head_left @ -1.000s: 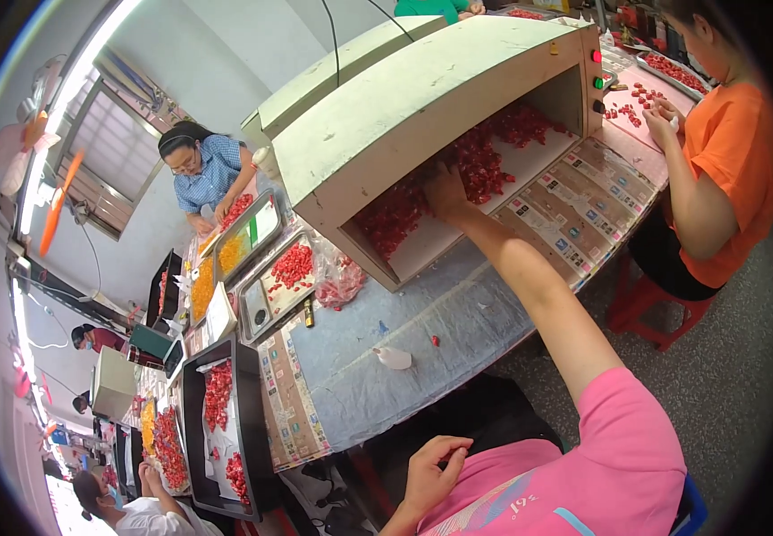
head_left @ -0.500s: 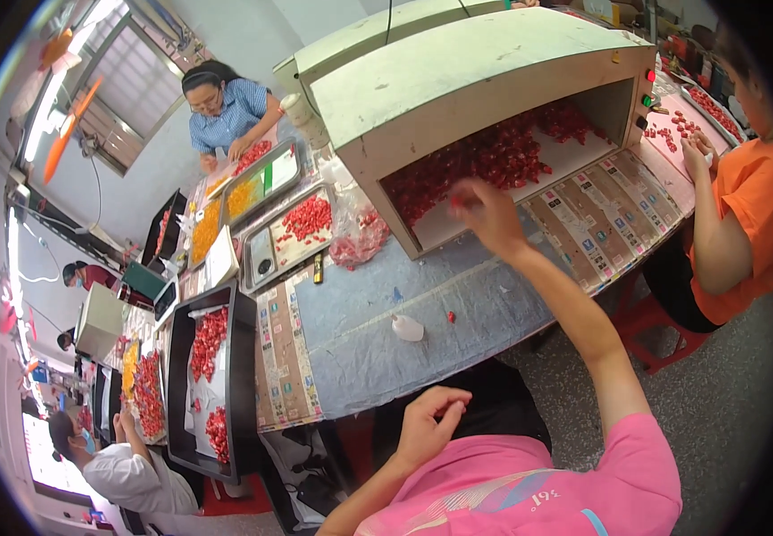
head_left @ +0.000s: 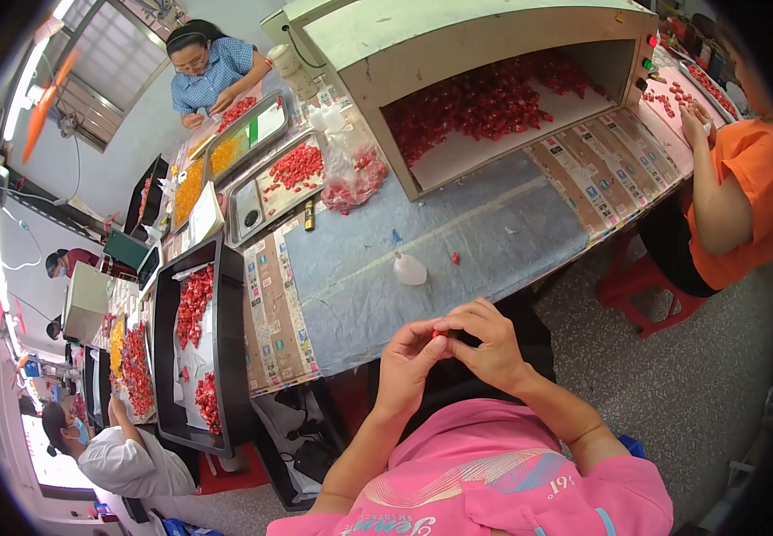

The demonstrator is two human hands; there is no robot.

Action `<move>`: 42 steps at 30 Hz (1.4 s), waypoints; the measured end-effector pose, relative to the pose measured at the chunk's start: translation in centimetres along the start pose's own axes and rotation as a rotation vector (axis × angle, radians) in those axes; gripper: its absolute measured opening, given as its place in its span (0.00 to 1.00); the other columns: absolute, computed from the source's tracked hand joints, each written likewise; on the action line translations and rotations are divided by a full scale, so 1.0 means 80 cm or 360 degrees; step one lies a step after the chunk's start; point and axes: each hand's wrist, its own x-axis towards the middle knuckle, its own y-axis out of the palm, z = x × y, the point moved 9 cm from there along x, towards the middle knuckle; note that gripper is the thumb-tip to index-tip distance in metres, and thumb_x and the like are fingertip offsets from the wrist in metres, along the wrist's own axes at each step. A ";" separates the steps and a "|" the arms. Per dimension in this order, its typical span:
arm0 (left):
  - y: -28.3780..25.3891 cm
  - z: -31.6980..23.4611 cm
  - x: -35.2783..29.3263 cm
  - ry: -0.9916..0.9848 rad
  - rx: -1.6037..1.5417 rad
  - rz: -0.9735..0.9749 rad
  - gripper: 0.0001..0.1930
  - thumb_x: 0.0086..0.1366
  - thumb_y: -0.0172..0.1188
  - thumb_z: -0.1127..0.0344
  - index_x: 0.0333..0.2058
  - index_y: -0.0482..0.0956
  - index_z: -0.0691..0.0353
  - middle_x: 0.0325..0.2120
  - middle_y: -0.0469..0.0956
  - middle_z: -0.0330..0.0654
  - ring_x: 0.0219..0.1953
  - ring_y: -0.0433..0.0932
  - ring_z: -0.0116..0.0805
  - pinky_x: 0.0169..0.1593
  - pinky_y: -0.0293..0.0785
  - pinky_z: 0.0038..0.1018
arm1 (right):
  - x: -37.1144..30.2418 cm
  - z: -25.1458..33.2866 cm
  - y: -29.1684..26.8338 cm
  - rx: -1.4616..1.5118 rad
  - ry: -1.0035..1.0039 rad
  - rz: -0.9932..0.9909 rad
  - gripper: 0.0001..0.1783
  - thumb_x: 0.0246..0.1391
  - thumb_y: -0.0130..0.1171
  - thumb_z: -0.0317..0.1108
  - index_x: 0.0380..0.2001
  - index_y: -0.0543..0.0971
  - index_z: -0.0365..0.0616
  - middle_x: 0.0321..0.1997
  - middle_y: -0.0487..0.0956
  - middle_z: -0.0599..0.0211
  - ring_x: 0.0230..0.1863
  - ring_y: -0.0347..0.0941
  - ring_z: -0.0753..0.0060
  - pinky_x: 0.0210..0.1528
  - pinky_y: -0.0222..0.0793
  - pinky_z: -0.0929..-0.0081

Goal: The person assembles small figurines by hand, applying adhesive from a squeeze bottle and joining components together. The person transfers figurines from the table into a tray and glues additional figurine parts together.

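My left hand (head_left: pixel 407 364) and my right hand (head_left: pixel 487 347) meet just off the table's front edge. Both are closed, fingertips pinching a small red piece (head_left: pixel 440 334) between them; its exact kind is too small to make out. Beyond them on the blue-grey table cover (head_left: pixel 351 313) stand a small translucent squeeze bottle (head_left: pixel 410 269) and a loose red piece (head_left: pixel 455 258). A heap of similar glossy red pieces (head_left: pixel 485 107) lies inside the pale box-shaped machine (head_left: pixel 494 36) at the back.
On the left is a black bin (head_left: pixel 231 357) with red pieces on white paper. Farther back are a metal tray (head_left: pixel 248 234), a plastic bag of red pieces (head_left: pixel 355 183) and a yellow-black tube (head_left: pixel 309 215). A person in orange (head_left: pixel 748 214) sits at the right; others work left.
My right hand has come back from the machine's opening to my left hand. The two hands now hold a small red piece together. The whole view has shifted slightly.
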 end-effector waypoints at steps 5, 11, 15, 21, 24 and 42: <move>-0.051 -0.006 -0.011 -0.0053 -0.0143 -0.0112 0.11 0.64 0.56 0.70 0.45 0.73 0.65 0.38 0.77 0.41 0.36 0.76 0.26 0.40 0.76 0.22 | 0.016 -0.013 0.035 0.0616 0.0324 0.0501 0.10 0.44 0.65 0.26 0.34 0.80 0.42 0.34 0.78 0.66 0.34 0.75 0.74 0.32 0.69 0.80; -0.089 -0.032 -0.005 0.0063 -0.0418 -0.0324 0.11 0.64 0.56 0.70 0.45 0.72 0.65 0.38 0.77 0.42 0.36 0.77 0.28 0.41 0.77 0.22 | 0.068 -0.040 0.034 0.0066 0.0275 0.0042 0.18 0.45 0.65 0.28 0.43 0.77 0.42 0.43 0.77 0.61 0.41 0.74 0.67 0.41 0.69 0.75; -0.096 -0.038 0.001 0.0108 -0.0353 -0.0387 0.12 0.63 0.56 0.73 0.46 0.72 0.65 0.39 0.76 0.43 0.38 0.77 0.30 0.43 0.77 0.23 | 0.088 -0.039 0.079 -0.0114 0.0020 0.0159 0.24 0.43 0.66 0.30 0.47 0.74 0.42 0.47 0.76 0.57 0.44 0.74 0.58 0.48 0.67 0.70; -0.100 -0.036 0.017 0.0078 -0.0324 -0.0385 0.13 0.62 0.57 0.74 0.46 0.72 0.66 0.41 0.76 0.43 0.40 0.77 0.31 0.46 0.76 0.25 | 0.084 -0.059 0.098 0.0043 0.0074 0.0334 0.23 0.45 0.64 0.28 0.48 0.74 0.42 0.46 0.75 0.55 0.44 0.73 0.58 0.46 0.67 0.69; -0.101 -0.028 0.022 0.0044 -0.0326 -0.0365 0.12 0.63 0.57 0.73 0.46 0.72 0.66 0.41 0.76 0.42 0.40 0.77 0.31 0.46 0.76 0.26 | 0.079 -0.051 0.087 0.0165 0.0108 0.0355 0.23 0.46 0.63 0.28 0.48 0.74 0.42 0.43 0.76 0.58 0.43 0.73 0.60 0.45 0.67 0.71; -0.099 -0.008 0.032 -0.0167 -0.0410 -0.0207 0.15 0.64 0.56 0.70 0.49 0.73 0.67 0.41 0.77 0.42 0.40 0.77 0.28 0.46 0.75 0.26 | 0.052 -0.091 0.040 0.1227 0.0854 0.0144 0.31 0.36 0.76 0.32 0.42 0.68 0.45 0.36 0.73 0.73 0.37 0.71 0.82 0.38 0.68 0.83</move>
